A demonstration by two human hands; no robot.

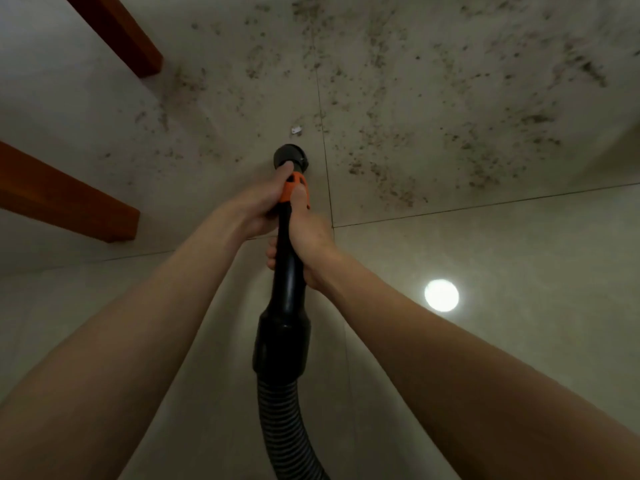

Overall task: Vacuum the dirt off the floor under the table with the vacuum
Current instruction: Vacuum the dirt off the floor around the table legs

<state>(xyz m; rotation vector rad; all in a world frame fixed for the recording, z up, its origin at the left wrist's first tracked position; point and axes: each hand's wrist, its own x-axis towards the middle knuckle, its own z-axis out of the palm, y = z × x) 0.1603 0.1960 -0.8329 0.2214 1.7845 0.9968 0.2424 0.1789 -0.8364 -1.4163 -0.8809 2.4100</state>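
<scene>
A black vacuum tube (287, 292) with an orange collar (297, 183) points down at the pale tiled floor (485, 258). Its round black nozzle (290, 157) sits close above the floor at centre. My left hand (258, 211) grips the tube just behind the nozzle, thumb along the top. My right hand (306, 244) grips the tube right behind it, thumb on the orange collar. A ribbed grey hose (280, 420) runs back toward me. Dark dirt specks (415, 109) lie scattered over the floor ahead and to the right. A small white scrap (296, 129) lies just beyond the nozzle.
Two reddish-brown wooden table legs (117, 27) (69, 199) stand at the left. A bright round light reflection (441, 295) shows on the tiles at the right. Tile seams (325, 150) cross beside the nozzle.
</scene>
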